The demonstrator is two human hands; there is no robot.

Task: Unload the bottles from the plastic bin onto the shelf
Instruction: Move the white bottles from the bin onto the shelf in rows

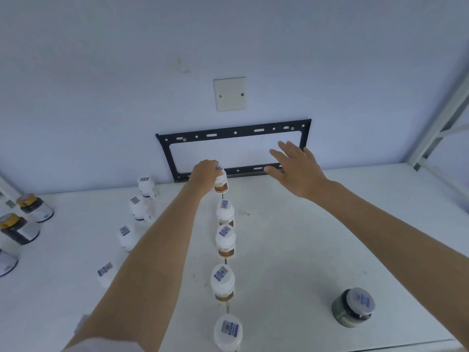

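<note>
My left hand (205,174) grips the cap of a white bottle with a brown label (221,184), which stands at the back of the white shelf (291,237) near the wall. In front of it, several similar white bottles (225,241) form a line toward me. My right hand (294,165) hovers open above the shelf to the right, fingers spread, holding nothing. The plastic bin is out of view.
A second line of white bottles (142,209) runs left of my left arm. Dark jars with gold lids (19,228) stand at the far left. A dark green jar (354,307) sits front right. A black bracket (233,148) hangs on the wall behind.
</note>
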